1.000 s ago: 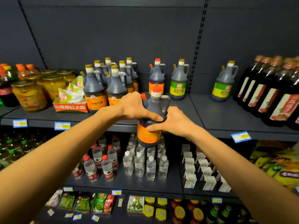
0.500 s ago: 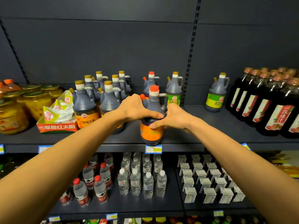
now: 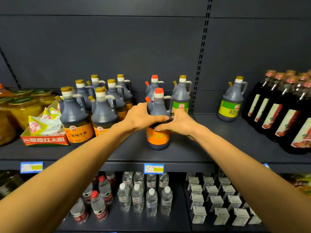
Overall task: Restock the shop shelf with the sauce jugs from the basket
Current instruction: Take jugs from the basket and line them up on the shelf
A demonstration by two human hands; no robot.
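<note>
1. Carrying everything here, the shelf (image 3: 193,148) keeps sauces grouped by label, likely so each kind faces its own price tag (image 3: 154,168) on the front edge.
2. The gold-capped jugs (image 3: 76,115) crowd the left, while two green-label jugs (image 3: 231,105) stand well apart on the right.
3. The red-capped jug (image 3: 157,137) stands upright on the shelf directly in front of a matching red-capped one (image 3: 154,83), orange label forward, which suits a row built from the back.
4. The left hand (image 3: 143,117) and right hand (image 3: 180,124) both grip its shoulder, fingers curled around it, probably to steady a heavy, full jug while squaring it.
5. The basket is out of view.
</note>
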